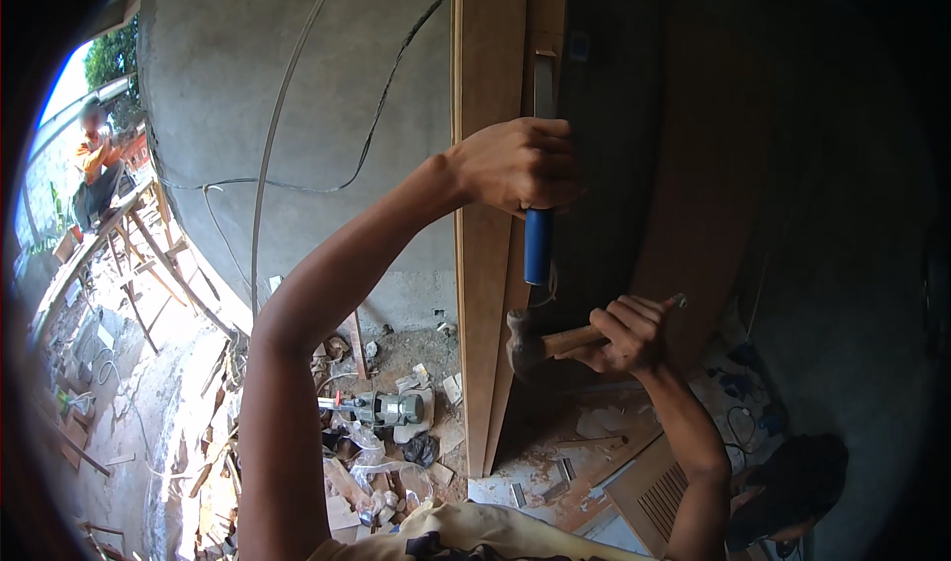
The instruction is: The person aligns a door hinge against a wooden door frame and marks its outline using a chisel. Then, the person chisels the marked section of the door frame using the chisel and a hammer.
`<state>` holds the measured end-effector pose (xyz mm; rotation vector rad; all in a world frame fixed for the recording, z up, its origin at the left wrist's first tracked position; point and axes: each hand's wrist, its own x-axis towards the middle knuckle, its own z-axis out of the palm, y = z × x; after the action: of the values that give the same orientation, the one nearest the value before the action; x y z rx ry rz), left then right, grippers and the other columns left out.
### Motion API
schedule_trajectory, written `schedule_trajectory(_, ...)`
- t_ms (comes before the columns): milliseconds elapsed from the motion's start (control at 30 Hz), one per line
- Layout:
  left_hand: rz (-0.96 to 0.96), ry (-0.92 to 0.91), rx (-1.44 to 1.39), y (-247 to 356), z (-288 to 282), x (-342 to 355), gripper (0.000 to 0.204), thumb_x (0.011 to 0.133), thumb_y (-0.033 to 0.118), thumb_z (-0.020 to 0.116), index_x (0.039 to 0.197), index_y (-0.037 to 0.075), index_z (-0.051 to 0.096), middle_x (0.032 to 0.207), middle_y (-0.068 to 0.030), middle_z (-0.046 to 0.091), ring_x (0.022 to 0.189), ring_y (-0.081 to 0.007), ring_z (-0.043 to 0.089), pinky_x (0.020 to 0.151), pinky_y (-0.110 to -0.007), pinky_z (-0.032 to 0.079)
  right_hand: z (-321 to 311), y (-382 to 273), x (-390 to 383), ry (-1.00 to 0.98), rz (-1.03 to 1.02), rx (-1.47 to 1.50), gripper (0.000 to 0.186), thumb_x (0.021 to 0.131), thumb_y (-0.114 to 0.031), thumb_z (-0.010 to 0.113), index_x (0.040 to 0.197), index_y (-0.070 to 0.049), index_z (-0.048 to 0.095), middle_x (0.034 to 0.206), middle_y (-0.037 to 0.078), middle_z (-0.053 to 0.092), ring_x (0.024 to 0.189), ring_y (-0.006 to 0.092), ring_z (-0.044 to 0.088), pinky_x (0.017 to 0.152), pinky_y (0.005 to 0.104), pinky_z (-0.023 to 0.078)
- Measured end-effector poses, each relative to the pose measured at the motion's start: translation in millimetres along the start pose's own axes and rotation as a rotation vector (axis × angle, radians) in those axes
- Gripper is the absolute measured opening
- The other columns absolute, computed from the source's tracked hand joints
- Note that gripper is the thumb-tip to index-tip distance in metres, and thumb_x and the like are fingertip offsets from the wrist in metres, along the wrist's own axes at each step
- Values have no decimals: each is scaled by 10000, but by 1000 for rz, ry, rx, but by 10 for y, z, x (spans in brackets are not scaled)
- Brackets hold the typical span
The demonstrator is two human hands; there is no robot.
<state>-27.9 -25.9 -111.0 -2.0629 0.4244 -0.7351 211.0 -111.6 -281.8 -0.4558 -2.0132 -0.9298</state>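
My left hand (522, 167) is wrapped round a chisel with a blue handle (538, 246). Its flat metal blade (544, 91) points up along the wooden door frame (485, 264), near a shallow cut in the wood. Lower and to the right, my right hand (630, 335) grips a hammer by its wooden handle (573, 341). The hammer's dark metal head (521, 345) hangs below the chisel's butt end, apart from it.
Left of the frame stands a grey plastered wall (367, 254) with loose cables. A green motor (391, 408) lies among rubble. A slatted wooden panel (649, 492) lies at lower right, beside a dark-haired person (792, 487). Another person (96, 165) sits on scaffolding outside at far left.
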Motion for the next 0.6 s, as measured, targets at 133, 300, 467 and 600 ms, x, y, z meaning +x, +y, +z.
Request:
schedule_trajectory(133, 55, -151, 31, -50, -87, -3, 162, 727, 138, 769, 680, 100, 619, 664, 26, 586, 640, -135, 600, 646, -280, 479, 32, -259, -283, -39, -47, 48, 552, 784, -584, 768, 678, -80, 570, 545, -15, 411, 453, 130, 495, 453, 260, 448)
schedule_trajectory(300, 98, -284, 142, -74, -82, 46, 173, 739, 168, 772, 687, 119, 615, 695, 37, 603, 658, -129, 613, 694, -267, 518, 127, -464, -699, -17, 207, 74, 518, 716, -538, 841, 694, -88, 586, 552, -8, 452, 459, 140, 535, 446, 276, 453)
schedule_trajectory(467, -29, -303, 119, -31, -25, -50, 146, 798, 269, 770, 762, 160, 681, 736, 33, 624, 740, -130, 627, 779, -277, 510, 280, -679, -871, 67, 425, 153, 495, 695, -514, 867, 685, -105, 588, 555, -4, 502, 468, 173, 577, 438, 310, 459)
schedule_trajectory(600, -82, -440, 79, -40, -4, -13, 120, 811, 304, 756, 827, 191, 718, 756, 33, 635, 802, -132, 630, 826, -293, 497, 337, -842, -1069, 74, 456, 137, 554, 724, -590, 824, 681, -87, 593, 543, 19, 506, 456, 186, 553, 426, 319, 425)
